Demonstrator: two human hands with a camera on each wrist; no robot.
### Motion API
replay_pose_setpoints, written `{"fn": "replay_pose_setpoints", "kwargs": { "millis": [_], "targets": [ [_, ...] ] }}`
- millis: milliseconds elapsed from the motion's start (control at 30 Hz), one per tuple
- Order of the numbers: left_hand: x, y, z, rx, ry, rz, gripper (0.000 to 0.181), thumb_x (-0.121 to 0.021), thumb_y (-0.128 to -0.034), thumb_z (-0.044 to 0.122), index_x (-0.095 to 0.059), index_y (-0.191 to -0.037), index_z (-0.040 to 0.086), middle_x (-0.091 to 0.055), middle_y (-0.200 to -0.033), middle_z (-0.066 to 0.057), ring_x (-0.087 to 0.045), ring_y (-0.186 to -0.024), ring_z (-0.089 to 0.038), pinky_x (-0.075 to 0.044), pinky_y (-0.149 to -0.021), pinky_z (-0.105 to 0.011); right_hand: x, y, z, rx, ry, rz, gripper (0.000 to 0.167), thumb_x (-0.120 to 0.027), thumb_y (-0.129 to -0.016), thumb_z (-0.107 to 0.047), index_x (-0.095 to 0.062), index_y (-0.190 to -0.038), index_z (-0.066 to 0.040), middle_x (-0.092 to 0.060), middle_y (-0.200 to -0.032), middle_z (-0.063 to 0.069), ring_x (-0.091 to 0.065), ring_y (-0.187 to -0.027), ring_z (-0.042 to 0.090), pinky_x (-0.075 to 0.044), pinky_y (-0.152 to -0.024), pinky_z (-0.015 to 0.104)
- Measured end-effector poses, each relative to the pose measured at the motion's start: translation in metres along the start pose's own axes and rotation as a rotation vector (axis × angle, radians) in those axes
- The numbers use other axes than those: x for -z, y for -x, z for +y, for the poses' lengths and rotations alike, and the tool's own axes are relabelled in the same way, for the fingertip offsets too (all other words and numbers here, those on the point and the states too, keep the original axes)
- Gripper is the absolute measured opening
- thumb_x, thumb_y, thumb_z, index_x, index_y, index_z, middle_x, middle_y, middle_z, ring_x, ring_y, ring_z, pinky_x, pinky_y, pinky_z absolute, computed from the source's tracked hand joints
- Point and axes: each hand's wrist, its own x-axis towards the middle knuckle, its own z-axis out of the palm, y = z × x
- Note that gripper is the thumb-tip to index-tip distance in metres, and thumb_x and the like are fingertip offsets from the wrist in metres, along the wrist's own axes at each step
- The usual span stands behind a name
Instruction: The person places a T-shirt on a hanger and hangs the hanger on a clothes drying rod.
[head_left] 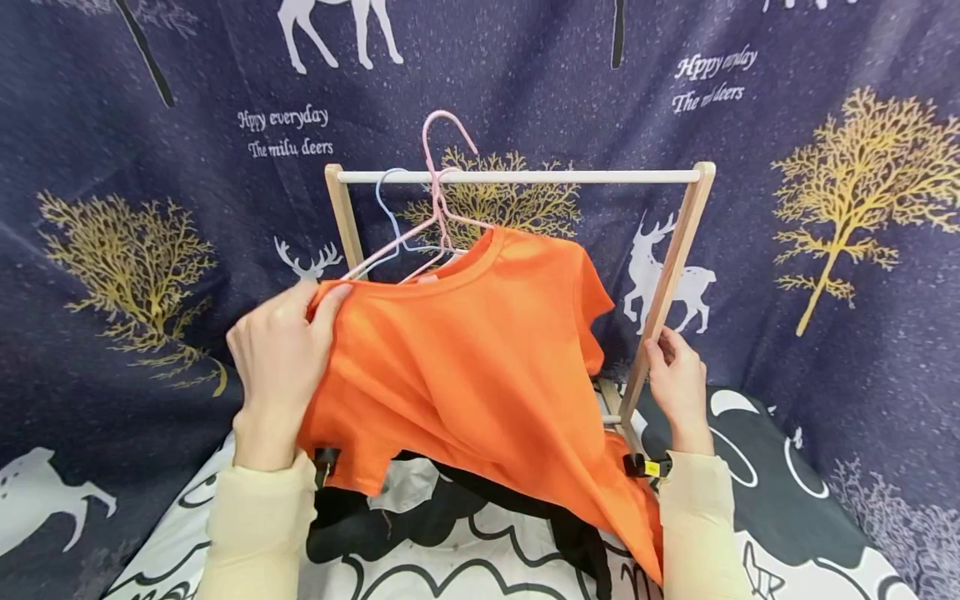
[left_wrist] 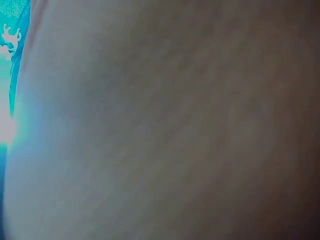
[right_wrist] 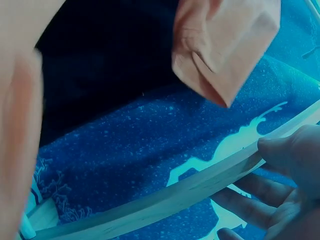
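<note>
An orange T-shirt [head_left: 465,350] hangs tilted on a pink hanger [head_left: 392,244]. My left hand [head_left: 281,350] pinches the shirt's left shoulder, over the hanger's end. The hanger's hook stands above the white rail [head_left: 570,177] of a small wooden rack; whether it touches the rail, I cannot tell. On the right, my right hand [head_left: 678,379] holds the rack's wooden post [head_left: 663,287] between thumb and fingers. In the right wrist view the thumb lies against that post [right_wrist: 165,200], near a sleeve of the shirt [right_wrist: 227,45]. A blurred surface fills most of the left wrist view.
A blue hanger [head_left: 384,200] and a second pink hanger [head_left: 450,173] hang from the rail behind the shirt. Dark cloth [head_left: 517,497] lies below the shirt on the black-and-white patterned bedding [head_left: 480,567]. A navy curtain [head_left: 510,92] with deer and trees stands behind the rack.
</note>
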Motion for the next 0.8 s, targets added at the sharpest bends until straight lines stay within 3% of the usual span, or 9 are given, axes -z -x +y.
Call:
{"fn": "replay_pose_setpoints", "kwargs": {
  "millis": [167,333,600,800],
  "targets": [
    [-0.003,-0.022,0.003,-0.015,-0.019,-0.028,0.046,-0.057,-0.0956,0.05,-0.06,-0.072,0.01,-0.056,-0.061,-0.011,-0.051,-0.052,-0.037,-0.032,-0.048,-0.048,0.001,0.001,0.0,-0.005,0.004,-0.008,0.035,-0.053,-0.102,-0.017,-0.057,-0.131,0.002,-0.064,-0.12,0.023,-0.064,-0.107,0.038,-0.046,-0.092,0.05],
    [-0.016,-0.029,0.012,-0.049,-0.021,-0.057,0.046,-0.056,-0.0965,0.049,-0.06,-0.073,0.01,-0.058,-0.063,-0.012,-0.053,-0.052,-0.036,-0.032,-0.047,-0.047,0.0,0.002,0.002,-0.012,-0.002,-0.003,0.036,-0.054,-0.101,-0.018,-0.058,-0.131,0.001,-0.064,-0.12,0.023,-0.064,-0.107,0.038,-0.046,-0.092,0.05],
    [-0.038,-0.019,0.021,-0.086,-0.004,-0.079,0.047,-0.058,-0.0956,0.049,-0.051,-0.066,0.013,-0.054,-0.06,-0.012,-0.054,-0.053,-0.039,-0.033,-0.045,-0.048,0.002,0.002,-0.001,-0.02,-0.003,-0.006,0.035,-0.054,-0.101,-0.018,-0.058,-0.131,0.001,-0.064,-0.119,0.023,-0.064,-0.107,0.038,-0.047,-0.091,0.05],
    [-0.048,-0.006,0.021,-0.077,0.004,-0.08,0.046,-0.059,-0.0954,0.047,-0.051,-0.066,0.013,-0.053,-0.059,-0.012,-0.054,-0.054,-0.039,-0.033,-0.045,-0.047,0.002,0.001,-0.002,-0.011,-0.01,-0.001,0.036,-0.055,-0.101,-0.018,-0.058,-0.131,0.001,-0.064,-0.118,0.023,-0.064,-0.106,0.037,-0.047,-0.091,0.05]
  ]
}}
